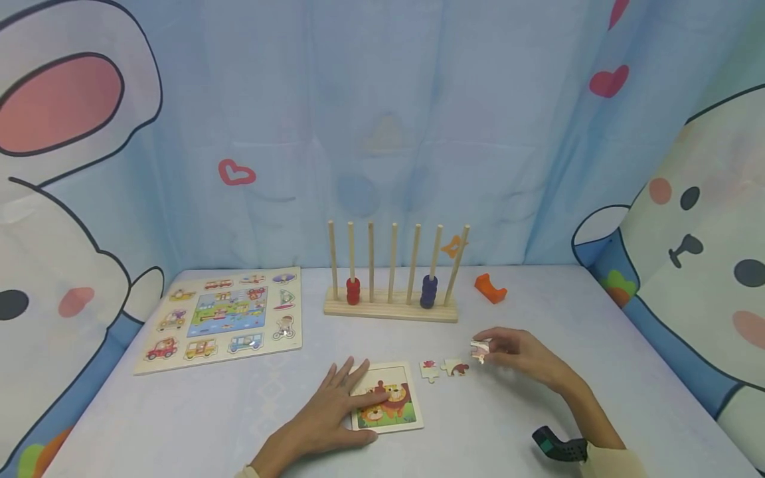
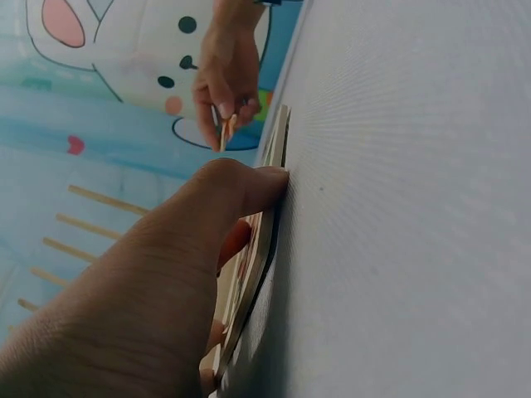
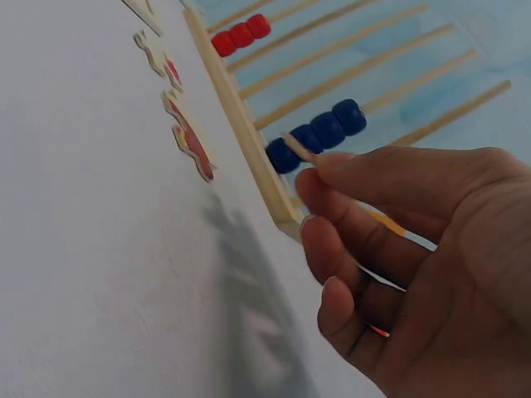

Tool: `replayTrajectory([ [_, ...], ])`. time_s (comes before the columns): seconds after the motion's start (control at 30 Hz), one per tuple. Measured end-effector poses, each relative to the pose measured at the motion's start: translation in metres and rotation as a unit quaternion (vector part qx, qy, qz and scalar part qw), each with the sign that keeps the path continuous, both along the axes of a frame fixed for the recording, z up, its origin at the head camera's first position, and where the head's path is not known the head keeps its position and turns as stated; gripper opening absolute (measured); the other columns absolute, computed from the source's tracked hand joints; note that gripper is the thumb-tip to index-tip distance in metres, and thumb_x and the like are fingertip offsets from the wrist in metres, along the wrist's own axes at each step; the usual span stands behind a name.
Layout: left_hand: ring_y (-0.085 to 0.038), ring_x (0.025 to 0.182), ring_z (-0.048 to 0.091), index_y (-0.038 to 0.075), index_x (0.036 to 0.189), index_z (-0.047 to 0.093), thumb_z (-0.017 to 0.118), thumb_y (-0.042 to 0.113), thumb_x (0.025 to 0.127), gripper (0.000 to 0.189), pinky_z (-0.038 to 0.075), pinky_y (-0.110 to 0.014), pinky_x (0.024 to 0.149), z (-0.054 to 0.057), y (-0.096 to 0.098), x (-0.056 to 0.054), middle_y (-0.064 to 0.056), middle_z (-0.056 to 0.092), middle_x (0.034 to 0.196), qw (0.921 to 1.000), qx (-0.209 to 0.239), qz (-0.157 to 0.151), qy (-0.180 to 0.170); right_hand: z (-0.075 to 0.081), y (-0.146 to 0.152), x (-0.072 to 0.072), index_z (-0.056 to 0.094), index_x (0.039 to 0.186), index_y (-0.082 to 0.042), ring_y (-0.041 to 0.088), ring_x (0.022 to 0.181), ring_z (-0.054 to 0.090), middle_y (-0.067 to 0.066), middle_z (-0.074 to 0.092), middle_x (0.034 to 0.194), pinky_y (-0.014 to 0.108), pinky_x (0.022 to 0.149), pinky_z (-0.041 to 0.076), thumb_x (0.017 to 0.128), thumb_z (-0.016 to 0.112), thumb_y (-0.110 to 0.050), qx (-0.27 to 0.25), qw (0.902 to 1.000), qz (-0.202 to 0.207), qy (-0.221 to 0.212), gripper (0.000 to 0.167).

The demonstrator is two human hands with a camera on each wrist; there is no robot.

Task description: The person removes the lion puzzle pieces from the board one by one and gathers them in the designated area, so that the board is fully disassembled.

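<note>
My left hand (image 1: 337, 411) lies with spread, straight fingers across the left side of a small square jigsaw board (image 1: 391, 425) picturing lions on grass. In the left wrist view its thumb (image 2: 249, 186) rests at the board's edge. My right hand (image 1: 520, 355) pinches a jigsaw piece (image 1: 479, 350) between thumb and fingertips, raised over the table; in the right wrist view that piece (image 3: 299, 148) shows edge-on. Between board and right hand, two loose jigsaw pieces lie on the table: one with a red mark (image 1: 429, 370), the other with a brown patch (image 1: 455, 367).
Behind stands a wooden peg rack (image 1: 391, 312) with red beads (image 1: 353, 291) and dark blue beads (image 1: 429, 292). An orange curved block (image 1: 490, 289) lies to its right. A large picture puzzle board (image 1: 224, 318) is at the left. A printed curtain (image 1: 382, 133) hangs behind the table.
</note>
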State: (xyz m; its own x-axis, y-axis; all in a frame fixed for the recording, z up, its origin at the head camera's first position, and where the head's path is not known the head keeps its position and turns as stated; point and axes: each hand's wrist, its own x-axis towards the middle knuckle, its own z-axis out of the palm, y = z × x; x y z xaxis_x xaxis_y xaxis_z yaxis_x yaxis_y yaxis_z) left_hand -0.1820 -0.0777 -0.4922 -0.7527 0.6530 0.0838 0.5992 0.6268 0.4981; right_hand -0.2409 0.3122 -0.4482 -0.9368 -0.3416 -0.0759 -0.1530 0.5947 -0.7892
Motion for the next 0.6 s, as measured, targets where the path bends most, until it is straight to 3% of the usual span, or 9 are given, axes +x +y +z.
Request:
replayTrajectory([
  [0.23,-0.036,0.147,0.007,0.045,0.138,0.047,0.059,0.061,0.083,0.058,0.007,-0.061,0.115,-0.0005,-0.0001,-0.0003,-0.008,0.021,0.159,1.0000,0.002,-0.001,-0.008,-0.0024,0.0067,-0.0006,0.062,0.122,-0.002,0.019,0.083,0.053,0.010,0.063,0.104,0.027,0.064,0.051,0.088,0.069,-0.020,0.017,0.9993,0.028,-0.019,0.039],
  [0.6,-0.035,0.147,0.007,0.045,0.138,0.048,0.059,0.062,0.083,0.058,0.006,-0.060,0.116,-0.0009,0.0001,-0.0004,-0.007,0.021,0.159,1.0000,0.003,0.001,-0.009,-0.0072,0.0067,-0.0018,0.062,0.123,-0.001,0.014,0.076,0.052,0.005,0.065,0.095,0.024,0.062,0.048,0.089,0.067,-0.016,0.047,0.9965,0.056,-0.039,0.037],
])
